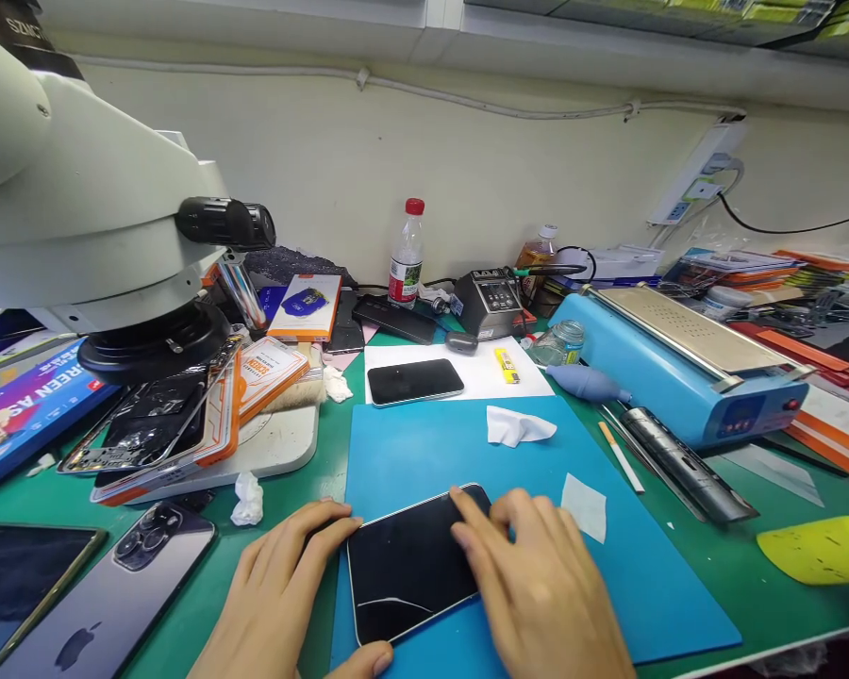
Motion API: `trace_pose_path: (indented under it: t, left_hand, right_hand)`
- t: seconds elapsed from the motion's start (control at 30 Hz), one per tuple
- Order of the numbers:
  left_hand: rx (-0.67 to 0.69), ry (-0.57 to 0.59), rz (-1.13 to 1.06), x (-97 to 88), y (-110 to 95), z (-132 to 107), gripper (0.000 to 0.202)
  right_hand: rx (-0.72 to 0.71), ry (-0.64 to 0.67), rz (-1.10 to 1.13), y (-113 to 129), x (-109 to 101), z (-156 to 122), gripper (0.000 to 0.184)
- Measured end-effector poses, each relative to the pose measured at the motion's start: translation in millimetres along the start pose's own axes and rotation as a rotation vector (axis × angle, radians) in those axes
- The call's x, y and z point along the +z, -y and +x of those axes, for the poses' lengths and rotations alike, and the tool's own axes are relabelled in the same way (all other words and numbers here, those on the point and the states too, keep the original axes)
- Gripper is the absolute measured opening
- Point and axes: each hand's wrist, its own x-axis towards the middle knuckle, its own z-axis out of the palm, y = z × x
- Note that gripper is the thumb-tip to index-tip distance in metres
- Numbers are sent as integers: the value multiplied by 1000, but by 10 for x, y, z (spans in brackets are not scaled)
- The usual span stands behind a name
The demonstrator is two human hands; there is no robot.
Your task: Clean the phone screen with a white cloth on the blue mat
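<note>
A smartphone [414, 561] with a black screen and light metal frame lies face up, slightly slanted, on the blue mat [424, 453]. A pale curved line shows near the screen's lower edge. My left hand [290, 585] holds the phone's left end, fingertips at the upper left corner and thumb at the lower left corner. Over the right end, my right hand [538, 585] grips it, index fingertip at the top edge and thumb against the screen; its other fingers are curled past the phone's end. A crumpled white wipe [520, 426] and a flat white square [584, 507] lie nearby.
Behind the mat, another phone [415, 381] rests on white paper. A microscope [113, 217] overhangs the left, above opened phone parts; a purple phone [113, 604] lies below. To the right are a blue heating machine [665, 368], a blower bulb [587, 383] and a cigarette [621, 457].
</note>
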Motion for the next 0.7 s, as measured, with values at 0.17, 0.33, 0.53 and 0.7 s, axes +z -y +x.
trace_pose_path:
  t: [0.17, 0.33, 0.53, 0.7]
  left_hand:
    - [-2, -1, 8, -7, -8, -2, 70]
    - [-5, 4, 9, -17, -18, 1, 69]
    - [3, -9, -5, -19, -14, 10, 68]
    - [0, -3, -3, -28, -19, 4, 69]
  right_hand:
    - [-2, 27, 12, 47, 17, -24, 33]
    - [-13, 33, -6, 68, 43, -7, 33]
    - [13, 41, 2, 81, 36, -16, 35]
    - [-22, 57, 70, 132, 40, -49, 35]
